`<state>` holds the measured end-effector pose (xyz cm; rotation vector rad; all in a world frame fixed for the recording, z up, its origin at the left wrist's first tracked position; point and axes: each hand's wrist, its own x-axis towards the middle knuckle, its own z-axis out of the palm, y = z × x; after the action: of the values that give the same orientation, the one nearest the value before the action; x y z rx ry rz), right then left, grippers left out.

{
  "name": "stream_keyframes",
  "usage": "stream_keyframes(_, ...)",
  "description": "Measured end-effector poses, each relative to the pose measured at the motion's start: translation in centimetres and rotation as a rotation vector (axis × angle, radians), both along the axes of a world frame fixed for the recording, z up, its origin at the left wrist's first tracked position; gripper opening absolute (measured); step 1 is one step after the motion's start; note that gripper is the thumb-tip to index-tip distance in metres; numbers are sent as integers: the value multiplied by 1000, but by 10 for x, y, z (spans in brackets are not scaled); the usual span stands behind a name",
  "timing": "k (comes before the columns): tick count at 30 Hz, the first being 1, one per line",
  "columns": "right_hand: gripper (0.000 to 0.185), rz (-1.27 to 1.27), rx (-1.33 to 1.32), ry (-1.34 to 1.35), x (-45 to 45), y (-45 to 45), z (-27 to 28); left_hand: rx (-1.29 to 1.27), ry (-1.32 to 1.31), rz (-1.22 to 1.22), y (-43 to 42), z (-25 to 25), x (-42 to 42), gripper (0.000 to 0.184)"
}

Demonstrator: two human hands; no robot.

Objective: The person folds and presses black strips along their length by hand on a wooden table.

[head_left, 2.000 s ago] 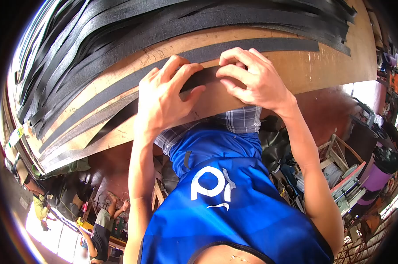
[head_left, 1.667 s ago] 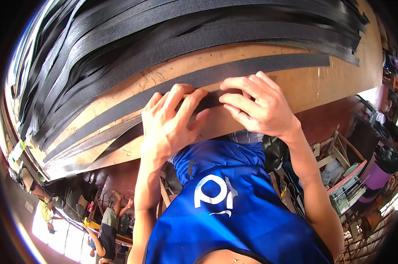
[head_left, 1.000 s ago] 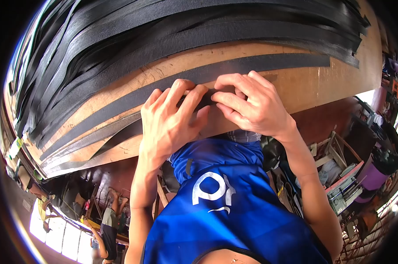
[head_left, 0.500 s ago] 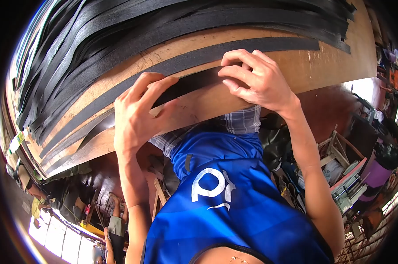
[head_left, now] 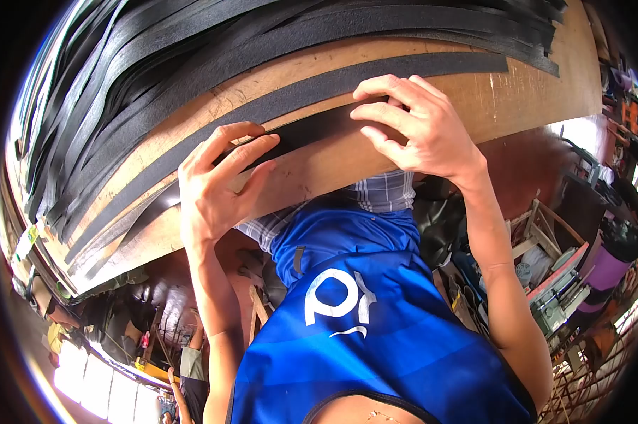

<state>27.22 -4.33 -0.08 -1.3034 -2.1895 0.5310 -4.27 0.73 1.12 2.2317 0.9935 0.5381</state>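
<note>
A black strip (head_left: 312, 133), which looks like leather or a similar sheet material, lies along the near edge of the wooden table. At its left part, my left hand (head_left: 220, 177) rests its fingertips on the strip, fingers apart and thumb held away. My right hand (head_left: 421, 131) is at the strip's right end, fingers bent and spread, thumb apart from them; its fingertips hide that end. Neither hand is closed around anything. Just beyond, a second long black strip (head_left: 375, 71) runs nearly parallel. The near strip's left stretch is partly covered by my left hand.
Many overlapping black strips (head_left: 262, 42) cover the far side of the wooden table (head_left: 538, 99). A wooden frame holding items (head_left: 545, 247) stands on the floor to the right. At lower left, another person (head_left: 190, 367) is partly visible.
My right thumb has moved away from the fingers, widening the gap. My left fingers have shifted slightly on the strip. The near strip stays in about the same place.
</note>
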Motion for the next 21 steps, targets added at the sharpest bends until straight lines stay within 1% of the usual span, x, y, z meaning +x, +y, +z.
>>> stream_keyframes(7,16,36,-5,21,-13,1,-6,41,11,-14,-1,0,0,41)
stream_keyframes(15,20,22,-21,11,-14,-1,-3,89,80,-31,-3,0,-1,42)
stream_keyframes(21,20,26,-45,13,-18,2,1,79,94,-33,-2,0,-1,44)
